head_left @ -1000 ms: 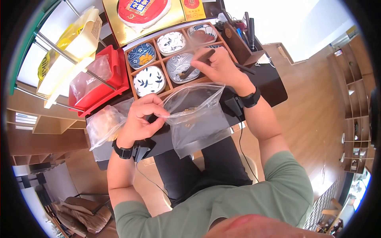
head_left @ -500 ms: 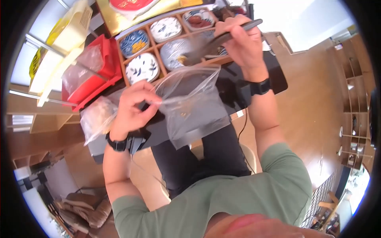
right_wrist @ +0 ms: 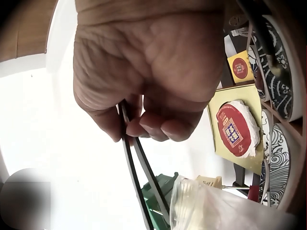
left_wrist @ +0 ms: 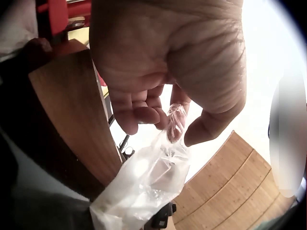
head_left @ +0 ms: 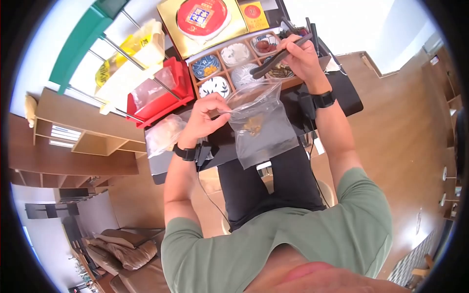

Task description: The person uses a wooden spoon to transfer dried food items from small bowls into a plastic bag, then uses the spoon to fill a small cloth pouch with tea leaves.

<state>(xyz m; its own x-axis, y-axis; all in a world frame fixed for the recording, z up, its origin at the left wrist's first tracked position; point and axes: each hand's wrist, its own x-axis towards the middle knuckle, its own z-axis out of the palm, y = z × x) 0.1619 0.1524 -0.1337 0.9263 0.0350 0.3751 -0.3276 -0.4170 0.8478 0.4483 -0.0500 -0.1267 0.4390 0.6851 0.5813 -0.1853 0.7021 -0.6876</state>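
My left hand (head_left: 207,115) pinches the upper left edge of a clear zip bag (head_left: 266,141), holding its mouth open; the film drapes over a finger in the left wrist view. A clump of brownish-yellow pieces (head_left: 252,126) sits inside the bag. My right hand (head_left: 304,61) grips dark tongs (head_left: 276,62), whose tips point down left above the bag's mouth, over the grey wave-patterned bowl (head_left: 243,75). In the right wrist view the two arms of the tongs spread apart below my fingers.
A divided wooden tray (head_left: 227,69) holds several patterned bowls, one with dark red pieces (head_left: 264,45). Behind it lies a gold box (head_left: 171,29) with a red round package (head_left: 204,18). At the left are a red bin (head_left: 184,90) and another filled plastic bag (head_left: 166,134).
My right hand has drawn the tongs up out of the wave-patterned bowl. The clump in the bag looks larger than before. My left hand keeps its pinch while the head view shifts.
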